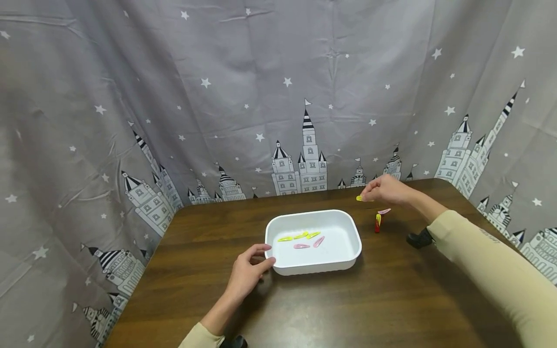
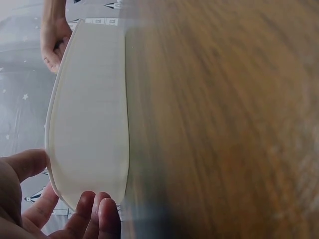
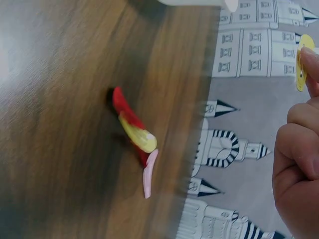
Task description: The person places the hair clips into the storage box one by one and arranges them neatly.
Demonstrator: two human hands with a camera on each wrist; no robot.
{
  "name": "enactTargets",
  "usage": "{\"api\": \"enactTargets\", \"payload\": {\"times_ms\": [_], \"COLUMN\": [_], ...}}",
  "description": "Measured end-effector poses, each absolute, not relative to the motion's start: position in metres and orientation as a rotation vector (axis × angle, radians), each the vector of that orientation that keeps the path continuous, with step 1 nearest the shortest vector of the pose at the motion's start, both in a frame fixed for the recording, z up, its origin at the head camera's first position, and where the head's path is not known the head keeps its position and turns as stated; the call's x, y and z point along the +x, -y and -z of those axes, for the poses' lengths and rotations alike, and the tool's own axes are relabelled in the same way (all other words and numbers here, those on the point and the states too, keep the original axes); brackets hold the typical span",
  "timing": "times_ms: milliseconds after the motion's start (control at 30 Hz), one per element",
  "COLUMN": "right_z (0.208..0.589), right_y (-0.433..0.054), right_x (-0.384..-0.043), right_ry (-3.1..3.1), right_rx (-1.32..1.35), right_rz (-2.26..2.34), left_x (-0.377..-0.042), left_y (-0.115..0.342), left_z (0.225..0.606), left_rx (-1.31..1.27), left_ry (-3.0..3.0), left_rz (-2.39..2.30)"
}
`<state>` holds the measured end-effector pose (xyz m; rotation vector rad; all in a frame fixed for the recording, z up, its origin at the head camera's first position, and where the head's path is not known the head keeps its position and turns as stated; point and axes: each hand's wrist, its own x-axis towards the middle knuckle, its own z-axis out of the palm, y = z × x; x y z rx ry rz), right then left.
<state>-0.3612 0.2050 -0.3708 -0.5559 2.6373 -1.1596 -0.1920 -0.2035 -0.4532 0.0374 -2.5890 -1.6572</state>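
My right hand (image 1: 388, 189) pinches a yellow snap hair clip (image 3: 302, 62) between thumb and fingertip, raised above the table's back right. Below it is a small cluster: red hair clips (image 3: 130, 113), a yellow clip (image 3: 139, 134) lying across them and a pink clip (image 3: 149, 174) at one end. At the left end of a white tray (image 1: 313, 268), my left hand (image 1: 247, 271) holds the corner, thumb and fingers spread along its rim and outer wall. Inside the tray lie several yellow hair clips (image 1: 285, 239) and two pink ones (image 1: 301, 246).
The tray stands on a brown wooden table (image 1: 200, 270), left of the clip cluster. Behind the table hangs a grey curtain (image 1: 243, 121) printed with castles and stars. A dark strap piece (image 1: 419, 239) hangs under the right wrist.
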Motion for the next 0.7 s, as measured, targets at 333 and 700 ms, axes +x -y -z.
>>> {"api": "enactTargets", "payload": {"times_ms": [333, 700], "right_z": [0.36, 0.352], "right_y": [-0.177, -0.149], "right_x": [-0.368, -0.374], "right_ry": [-2.603, -2.516], "right_rx": [-0.603, -0.653], "right_rz": [1.135, 1.147], "left_x": [-0.193, -0.193], "left_y": [0.204, 0.203], "left_z": [0.454, 0.453], "left_rx": [0.037, 0.044], "left_ry": [2.578, 2.588], "left_rz": [1.677, 1.684]}}
